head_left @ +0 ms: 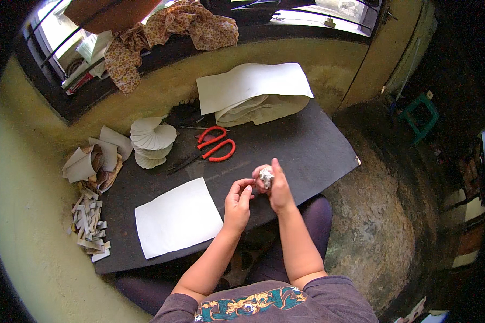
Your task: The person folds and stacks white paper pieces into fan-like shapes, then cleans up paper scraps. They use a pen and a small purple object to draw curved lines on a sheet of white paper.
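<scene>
In front of me, over the near edge of the dark table [275, 151], my right hand [280, 194] is closed around a small crumpled whitish wad [266, 178]. Whether the wad is paper, cloth or plastic cannot be made out. Close beside it, my left hand [237, 205] has its fingers curled and its thumb near the fingertips, pointing toward the wad. Anything pinched there is too small to see. A blank white sheet [178, 218] lies flat to the left of my left hand. Beyond my hands rest large scissors [215, 144] with red handles.
A folded stack of large white sheets [256, 86] lies at the back. Fanned rounded paper pieces [152, 141] sit left of the scissors. Curled scraps [83, 163] and several small strips [89, 223] are heaped along the left wall. Flowered cloth [191, 27] hangs at the window.
</scene>
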The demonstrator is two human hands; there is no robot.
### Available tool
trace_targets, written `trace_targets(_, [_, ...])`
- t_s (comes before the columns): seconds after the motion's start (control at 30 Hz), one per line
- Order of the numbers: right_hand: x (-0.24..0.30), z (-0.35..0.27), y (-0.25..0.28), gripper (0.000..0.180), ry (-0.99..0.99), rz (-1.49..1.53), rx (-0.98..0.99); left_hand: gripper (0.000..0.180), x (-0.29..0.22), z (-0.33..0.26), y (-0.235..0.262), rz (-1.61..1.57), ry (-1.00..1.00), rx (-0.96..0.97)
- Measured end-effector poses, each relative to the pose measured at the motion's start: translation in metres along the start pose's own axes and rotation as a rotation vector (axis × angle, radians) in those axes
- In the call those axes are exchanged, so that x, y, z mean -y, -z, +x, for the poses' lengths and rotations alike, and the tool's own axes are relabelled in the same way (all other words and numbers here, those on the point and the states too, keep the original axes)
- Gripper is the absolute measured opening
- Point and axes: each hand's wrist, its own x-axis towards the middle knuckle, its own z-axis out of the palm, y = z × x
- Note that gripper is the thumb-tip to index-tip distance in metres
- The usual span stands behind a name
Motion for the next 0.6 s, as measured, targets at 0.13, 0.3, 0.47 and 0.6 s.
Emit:
trace_targets(0.13, [0.017, 0.0, 0.032, 0.044, 0.057, 0.028, 0.026, 0.021, -0.001, -0.001, -0.001, 0.011, 0.042, 0.013])
trace_targets(0.3, [0.038, 0.002, 0.059, 0.041, 0.213, -0.37, -0.359, 0.022, -0.006, -0.002, 0.001, 0.028, 0.048, 0.02])
trace_targets(0.47, [0.043, 0.022, 0.125, 0.047, 0.469, -0.725, -0.701, 0.023, -0.006, -0.003, -0.002, 0.034, 0.057, 0.04])
trace_targets(0.6, [0.039, 0.024, 0.144, 0.044, 0.386, -0.995, -0.711, 0.02, -0.008, -0.004, -0.006, 0.055, 0.095, 0.05])
